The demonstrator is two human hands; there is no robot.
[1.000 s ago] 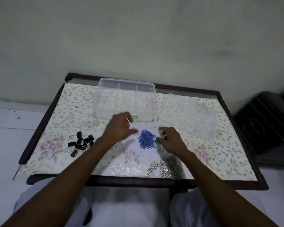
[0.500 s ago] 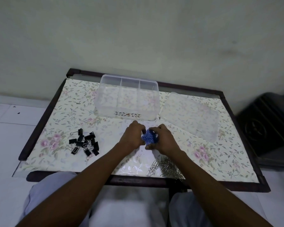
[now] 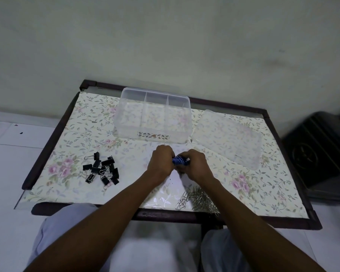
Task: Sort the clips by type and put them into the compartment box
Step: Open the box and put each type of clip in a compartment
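A: We see the left hand (image 3: 161, 160) and right hand (image 3: 194, 163) cupped together at the table's centre, fingers curled around a tangled bunch of thin blue wire paper clips (image 3: 180, 160).

B: At twelve o'clock from them stands the clear plastic compartment box (image 3: 153, 116), its dividers upright. Its frosted flat lid (image 3: 227, 137) lies at two o'clock.

A: Glossy black folding binder clips (image 3: 102, 169) with steel loops sit at nine o'clock; shiny silver wire paper clips (image 3: 196, 199) lie at five o'clock, near the edge of the dark-framed table with its floral plastic cover (image 3: 71, 138).

B: A second ago we saw the blue clips spread flat between parted hands; now they are gathered up.
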